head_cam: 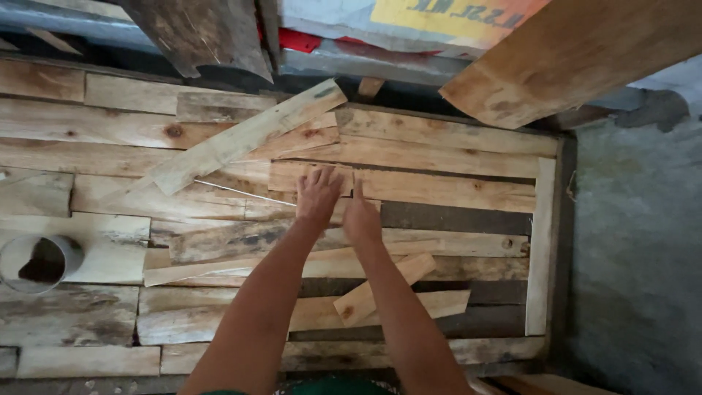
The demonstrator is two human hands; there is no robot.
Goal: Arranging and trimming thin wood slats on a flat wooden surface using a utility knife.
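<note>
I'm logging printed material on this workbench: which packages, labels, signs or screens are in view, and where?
Printed sheet or sack: top edge, behind the wooden slats, partly under a slanting plank; grey-white with a yellow-orange panel bearing dark print.
Red patch: beside it at top centre; too hidden to identify.
No screens or signs.

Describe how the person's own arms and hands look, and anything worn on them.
Both arms are bare from the bottom edge of the picture to the fingertips: no sleeves, gloves, watch or rings show. The left hand and right hand are uncovered. A strip of green cloth shows between the arms at the bottom edge.
</note>
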